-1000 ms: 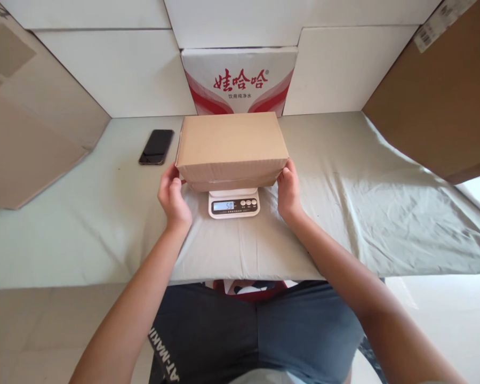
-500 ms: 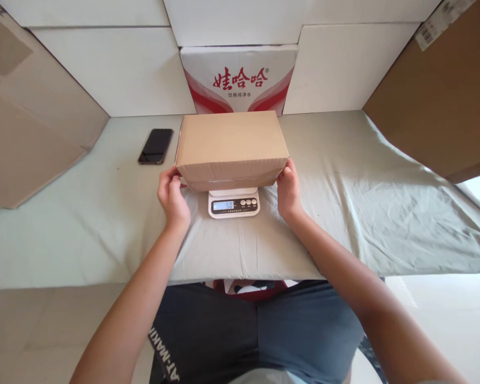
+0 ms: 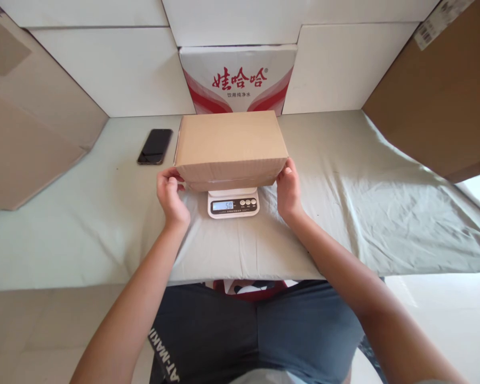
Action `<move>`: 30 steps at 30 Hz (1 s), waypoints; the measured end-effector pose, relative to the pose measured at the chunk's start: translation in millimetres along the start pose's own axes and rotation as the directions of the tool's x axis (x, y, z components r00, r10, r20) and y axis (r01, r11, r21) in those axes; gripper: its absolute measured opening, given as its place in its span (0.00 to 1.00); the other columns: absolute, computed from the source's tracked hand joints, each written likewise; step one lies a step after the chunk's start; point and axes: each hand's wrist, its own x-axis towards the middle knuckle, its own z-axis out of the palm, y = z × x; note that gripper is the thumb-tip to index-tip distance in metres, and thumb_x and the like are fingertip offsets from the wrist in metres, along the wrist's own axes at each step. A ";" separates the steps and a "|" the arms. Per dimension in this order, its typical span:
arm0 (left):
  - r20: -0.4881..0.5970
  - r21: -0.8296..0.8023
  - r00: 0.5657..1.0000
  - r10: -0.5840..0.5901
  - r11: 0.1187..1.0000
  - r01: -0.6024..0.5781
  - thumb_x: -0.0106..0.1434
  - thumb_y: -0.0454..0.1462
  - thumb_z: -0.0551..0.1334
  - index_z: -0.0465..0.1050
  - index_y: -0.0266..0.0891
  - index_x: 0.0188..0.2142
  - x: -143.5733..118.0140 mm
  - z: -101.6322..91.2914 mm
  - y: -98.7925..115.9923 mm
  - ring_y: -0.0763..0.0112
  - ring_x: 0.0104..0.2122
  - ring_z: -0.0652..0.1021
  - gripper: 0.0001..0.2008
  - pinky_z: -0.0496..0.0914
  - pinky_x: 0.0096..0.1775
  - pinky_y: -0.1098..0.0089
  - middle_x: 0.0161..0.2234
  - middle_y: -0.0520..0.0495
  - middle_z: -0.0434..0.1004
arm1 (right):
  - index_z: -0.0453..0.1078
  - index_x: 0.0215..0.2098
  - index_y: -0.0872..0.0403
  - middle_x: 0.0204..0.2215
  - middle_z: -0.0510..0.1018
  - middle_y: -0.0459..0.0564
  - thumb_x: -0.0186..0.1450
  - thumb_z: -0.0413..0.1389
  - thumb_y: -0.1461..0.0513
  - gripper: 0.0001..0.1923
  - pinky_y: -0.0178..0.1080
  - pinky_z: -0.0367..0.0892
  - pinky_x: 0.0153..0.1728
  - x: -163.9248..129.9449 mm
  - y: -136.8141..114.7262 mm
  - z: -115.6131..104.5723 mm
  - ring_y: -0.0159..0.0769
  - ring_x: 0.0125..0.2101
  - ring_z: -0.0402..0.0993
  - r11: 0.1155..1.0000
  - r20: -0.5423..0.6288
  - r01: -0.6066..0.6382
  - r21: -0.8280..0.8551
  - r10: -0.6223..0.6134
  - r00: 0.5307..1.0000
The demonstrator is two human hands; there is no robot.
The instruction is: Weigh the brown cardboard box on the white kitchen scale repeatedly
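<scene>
A closed brown cardboard box (image 3: 230,137) rests on a small white kitchen scale (image 3: 233,207), hiding most of its platform. The scale's lit display reads 50. My left hand (image 3: 172,197) is at the box's lower left front corner, fingers curled against its side and partly hidden behind it. At the opposite corner, my right hand (image 3: 288,191) has its thumb near the front edge and its other fingers bent around the right side, mostly out of sight.
A dark smartphone (image 3: 155,146) lies left of the box on the pale green cloth (image 3: 104,224). Behind stands a white and red printed carton (image 3: 240,69) among white panels. Large brown cardboard pieces flank the table at left (image 3: 32,117) and right (image 3: 436,101).
My left thumb and fingers have shifted slightly at the corner of the cardboard box. The box, the scale and its reading look the same, and my right hand has barely moved.
</scene>
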 end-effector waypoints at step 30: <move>0.384 -0.037 0.923 -0.018 0.999 0.035 0.73 0.67 0.62 0.83 0.48 0.63 -7.0 -4.4 -6.0 0.47 0.74 0.75 0.35 0.64 0.78 0.53 0.67 0.39 0.82 | 0.63 0.77 0.33 0.80 0.68 0.42 0.70 0.60 0.35 0.41 0.57 0.52 0.87 -3.7 -19.6 5.6 0.51 0.85 0.52 0.994 0.276 0.092 -0.059 -0.073 0.958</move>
